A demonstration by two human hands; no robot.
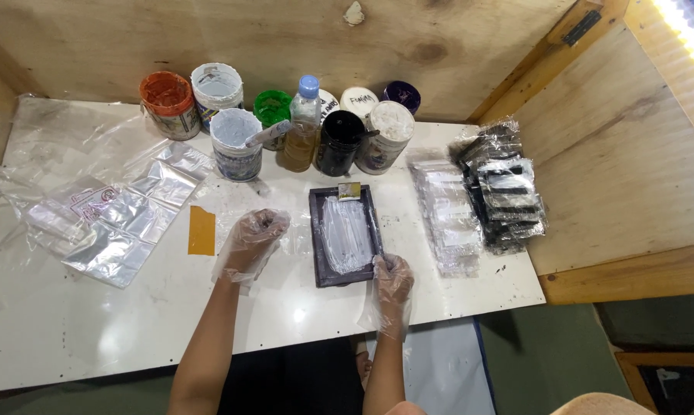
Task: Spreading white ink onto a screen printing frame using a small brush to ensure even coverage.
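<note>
A small dark rectangular frame (316,238) lies on the white table, its inner panel smeared with pale grey-white paint. My right hand (394,283), in a clear plastic glove, touches the frame's near right corner with closed fingers; whether it holds a tool is unclear. Left of the frame, my left hand (251,244), also gloved, rests on the table with its fingers curled and nothing seen in it. A small metal clip (350,190) sits at the frame's far edge.
Several paint tubs (235,143) and a plastic bottle (301,127) stand along the back wall. Clear plastic sheets (124,219) and an orange card (201,230) lie left. Stacks of packaged black and clear items (504,188) sit right. Wooden walls enclose the table (78,323).
</note>
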